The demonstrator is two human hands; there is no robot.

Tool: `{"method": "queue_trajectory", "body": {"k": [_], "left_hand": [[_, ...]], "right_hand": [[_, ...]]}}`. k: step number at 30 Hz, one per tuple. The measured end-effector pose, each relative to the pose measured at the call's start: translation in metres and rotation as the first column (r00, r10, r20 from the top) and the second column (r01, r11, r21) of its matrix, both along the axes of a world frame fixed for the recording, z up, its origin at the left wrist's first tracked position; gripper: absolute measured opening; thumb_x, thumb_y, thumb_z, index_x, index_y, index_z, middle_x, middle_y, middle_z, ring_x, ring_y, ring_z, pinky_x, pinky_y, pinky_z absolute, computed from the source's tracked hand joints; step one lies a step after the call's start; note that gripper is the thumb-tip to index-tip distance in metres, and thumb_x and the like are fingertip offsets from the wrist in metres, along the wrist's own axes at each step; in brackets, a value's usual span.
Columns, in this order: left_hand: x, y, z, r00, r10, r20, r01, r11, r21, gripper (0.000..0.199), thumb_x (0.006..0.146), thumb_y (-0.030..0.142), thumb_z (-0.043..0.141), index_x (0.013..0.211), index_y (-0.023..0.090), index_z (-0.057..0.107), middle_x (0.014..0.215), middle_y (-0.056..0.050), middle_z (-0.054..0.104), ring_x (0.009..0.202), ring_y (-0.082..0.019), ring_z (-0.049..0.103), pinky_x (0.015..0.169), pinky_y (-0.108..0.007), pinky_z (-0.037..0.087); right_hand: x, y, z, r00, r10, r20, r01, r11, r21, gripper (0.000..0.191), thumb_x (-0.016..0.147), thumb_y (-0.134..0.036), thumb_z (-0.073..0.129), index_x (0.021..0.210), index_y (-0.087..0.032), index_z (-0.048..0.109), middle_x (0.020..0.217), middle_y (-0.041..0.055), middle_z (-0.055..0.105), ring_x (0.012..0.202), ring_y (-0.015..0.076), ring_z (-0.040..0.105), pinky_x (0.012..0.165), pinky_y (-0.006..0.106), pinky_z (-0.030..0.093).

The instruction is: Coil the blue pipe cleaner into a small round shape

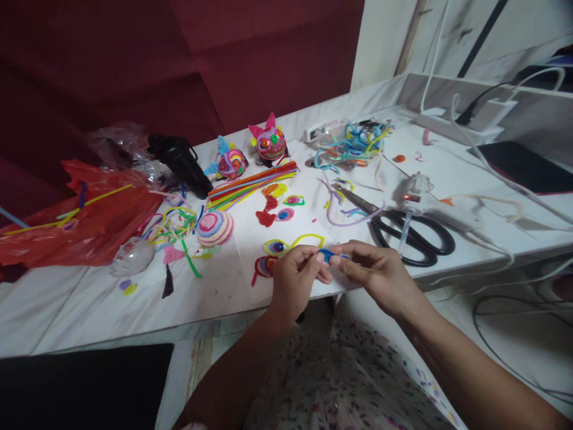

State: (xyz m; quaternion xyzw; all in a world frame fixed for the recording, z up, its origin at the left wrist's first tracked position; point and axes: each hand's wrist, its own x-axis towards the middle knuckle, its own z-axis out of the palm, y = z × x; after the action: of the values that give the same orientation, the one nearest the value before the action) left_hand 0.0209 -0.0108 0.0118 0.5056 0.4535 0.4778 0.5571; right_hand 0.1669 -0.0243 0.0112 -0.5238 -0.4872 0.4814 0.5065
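Note:
A small blue fuzzy piece (326, 255) is pinched between both hands at the table's front edge. My left hand (298, 278) grips its left end with thumb and fingers, and my right hand (373, 272) holds its right end; the fingers partly cover it. Just left of my left hand, a red and blue eye shape (265, 266) and a yellow-rimmed eye shape (274, 246) lie on white paper (246, 239). A yellow loop (313, 236) lies behind the hands. Farther back are a pink-rimmed eye shape (285, 214) and dark red pieces (265, 218).
Black-handled scissors (403, 236) and a glue gun (416, 191) lie right of the hands. Pipe cleaners (250, 182), a striped ball (213, 229) and two colourful animal heads (270, 143) (231, 163) stand behind. Red plastic (98, 221) is left; a power strip (465, 125) sits back right.

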Motion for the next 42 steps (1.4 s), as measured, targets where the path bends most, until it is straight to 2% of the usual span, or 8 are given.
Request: {"method": "queue_trajectory", "body": {"k": [8,12,16,19,22,26,35,42], "left_hand": [[0.0,-0.005,-0.002,0.997,-0.06,0.045,0.061,0.998,-0.026,0.018,0.077,0.031,0.064,0.084,0.018,0.053,0.062,0.001,0.068,0.051,-0.015,0.067,0.051,-0.026,0.058],[-0.01,-0.002,0.004,0.977,-0.137,-0.161,0.144,0.989,0.035,0.012,0.079,0.026,0.062,0.088,0.019,0.063,0.063,0.002,0.067,0.056,-0.013,0.067,0.056,-0.023,0.057],[-0.019,0.003,0.015,0.894,-0.109,-0.435,0.202,0.964,0.174,0.011,0.08,0.021,0.061,0.081,0.019,0.072,0.06,0.0,0.068,0.057,-0.013,0.067,0.056,-0.021,0.054],[-0.02,0.005,0.021,0.857,-0.076,-0.51,0.216,0.951,0.22,0.013,0.079,0.018,0.06,0.078,0.019,0.073,0.06,0.0,0.069,0.055,-0.013,0.067,0.055,-0.02,0.052],[-0.018,0.005,0.018,0.865,-0.033,-0.501,0.169,0.959,0.227,0.011,0.078,0.017,0.06,0.075,0.018,0.07,0.057,0.001,0.069,0.053,-0.013,0.067,0.053,-0.019,0.051],[-0.014,0.001,0.009,0.903,0.027,-0.43,0.072,0.974,0.213,0.01,0.078,0.019,0.059,0.076,0.018,0.069,0.056,0.002,0.067,0.052,-0.013,0.067,0.053,-0.02,0.052],[-0.005,-0.003,0.003,0.946,0.15,-0.287,-0.078,0.966,0.245,0.012,0.081,0.022,0.06,0.074,0.019,0.069,0.056,0.002,0.068,0.052,-0.013,0.067,0.056,-0.02,0.051],[0.01,-0.01,-0.016,0.915,0.335,-0.225,-0.247,0.906,0.345,0.012,0.084,0.024,0.059,0.08,0.018,0.069,0.063,0.0,0.07,0.056,-0.014,0.068,0.06,-0.024,0.055]], "right_hand": [[0.0,-0.001,0.007,0.989,-0.02,0.146,-0.002,0.989,0.145,0.024,0.072,-0.046,0.07,0.068,-0.022,0.071,0.061,-0.0006,0.061,0.056,0.0136,0.052,0.052,0.028,0.041],[0.006,0.0,0.01,0.962,0.043,0.271,-0.102,0.973,0.209,0.024,0.077,-0.043,0.065,0.071,-0.021,0.072,0.064,0.0012,0.063,0.059,0.0143,0.053,0.053,0.027,0.041],[0.01,0.001,0.012,0.917,0.086,0.389,-0.192,0.951,0.242,0.021,0.081,-0.038,0.063,0.076,-0.021,0.073,0.066,0.0013,0.063,0.059,0.0135,0.053,0.056,0.027,0.04],[0.011,0.001,0.009,0.919,0.128,0.374,-0.224,0.948,0.227,0.023,0.083,-0.04,0.06,0.081,-0.022,0.074,0.073,0.0029,0.067,0.067,0.0156,0.058,0.059,0.028,0.042],[0.011,0.001,0.005,0.936,0.189,0.297,-0.238,0.961,0.14,0.029,0.082,-0.045,0.06,0.083,-0.02,0.074,0.078,0.0053,0.071,0.072,0.0176,0.061,0.063,0.029,0.044],[0.009,0.001,0.005,0.955,0.199,0.219,-0.21,0.977,0.031,0.042,0.074,-0.058,0.065,0.076,-0.017,0.072,0.065,0.0032,0.066,0.057,0.0135,0.051,0.051,0.027,0.037],[-0.009,-0.002,-0.002,0.995,0.01,-0.097,-0.02,0.994,-0.109,0.045,0.064,-0.06,0.073,0.074,-0.017,0.067,0.051,-0.0042,0.048,0.046,0.0083,0.034,0.044,0.025,0.025],[-0.018,-0.003,-0.007,0.995,-0.082,-0.062,0.083,0.996,0.014,0.039,0.071,-0.056,0.068,0.079,-0.018,0.067,0.064,-0.0002,0.059,0.051,0.0099,0.042,0.046,0.026,0.032]]}}
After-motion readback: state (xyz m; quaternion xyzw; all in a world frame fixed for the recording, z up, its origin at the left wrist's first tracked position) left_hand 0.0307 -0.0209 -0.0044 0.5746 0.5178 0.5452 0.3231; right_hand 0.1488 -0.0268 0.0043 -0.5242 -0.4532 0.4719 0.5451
